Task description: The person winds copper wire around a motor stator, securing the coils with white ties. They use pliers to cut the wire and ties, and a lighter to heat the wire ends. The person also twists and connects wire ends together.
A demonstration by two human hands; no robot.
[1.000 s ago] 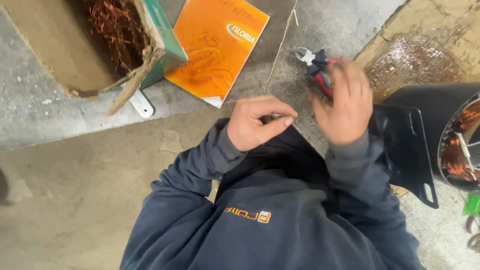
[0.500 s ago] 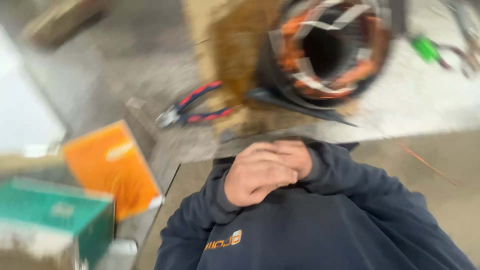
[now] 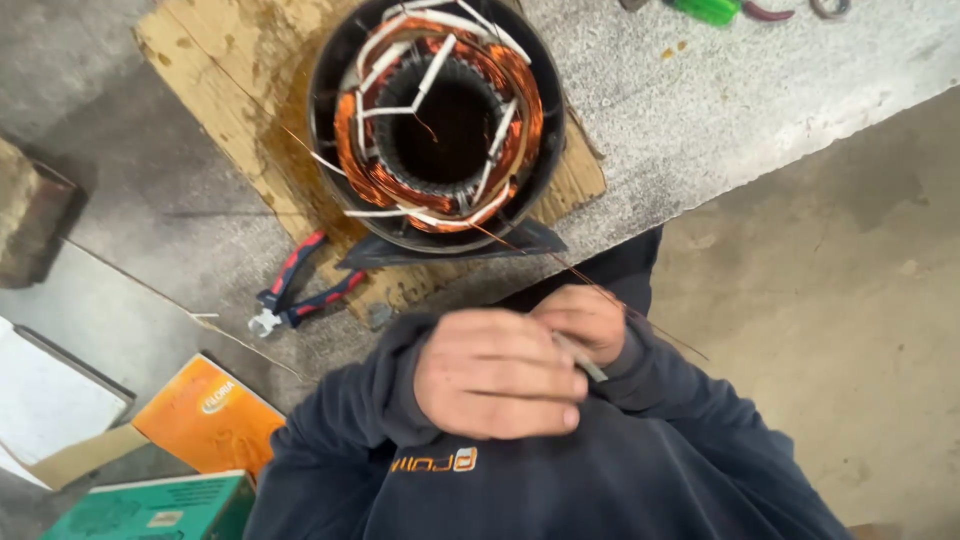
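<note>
Close to my chest, my left hand [image 3: 495,375] is curled shut with its fingers over a thin grey-white sleeve tube [image 3: 585,362]. My right hand [image 3: 592,320] sits just behind it, touching it, and pinches a thin copper wire [image 3: 560,262]. The wire runs from the motor stator [image 3: 437,120] down past my hands. The stator is a black housing with copper windings and white sleeved leads, standing on a stained wooden board [image 3: 230,95]. Red and blue pliers [image 3: 300,290] lie on the bench to the left of my hands, with neither hand on them.
The grey bench [image 3: 700,110] ends in a diagonal edge, with concrete floor [image 3: 850,300] to the right. An orange packet [image 3: 205,415], a green box [image 3: 160,510] and a cardboard box [image 3: 50,400] sit at lower left. A green-handled tool [image 3: 712,10] lies at the top edge.
The view swung from the boxes to the stator. My right hand held the pliers a second ago; they now lie on the bench, and both hands have met at my chest.
</note>
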